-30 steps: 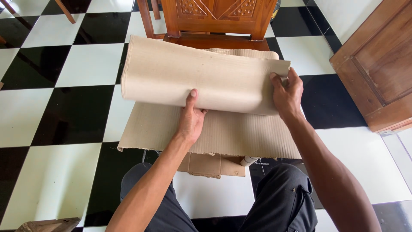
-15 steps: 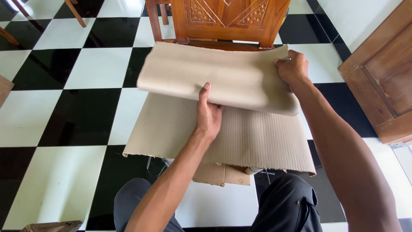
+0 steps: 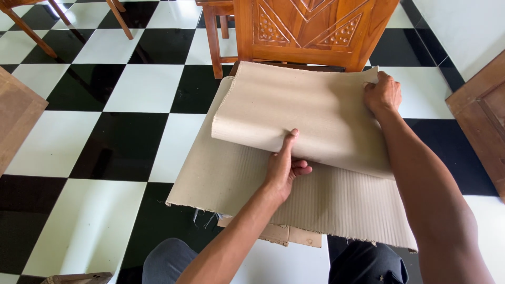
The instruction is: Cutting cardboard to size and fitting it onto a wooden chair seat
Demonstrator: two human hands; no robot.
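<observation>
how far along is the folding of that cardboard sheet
Done: the far part of the corrugated cardboard sheet is already curled over toward the person, ridged face showing below. In hand: the left hand grips the folded flap's near edge, thumb on top, and the right hand pinches its far corner by the carved wooden chair. Left: the flap is arched, not flat or creased.

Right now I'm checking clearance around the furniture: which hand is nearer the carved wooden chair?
Right. The right hand grips the folded cardboard sheet at its far corner, just below the carved wooden chair. The left hand holds the sheet's near edge, farther away.
</observation>
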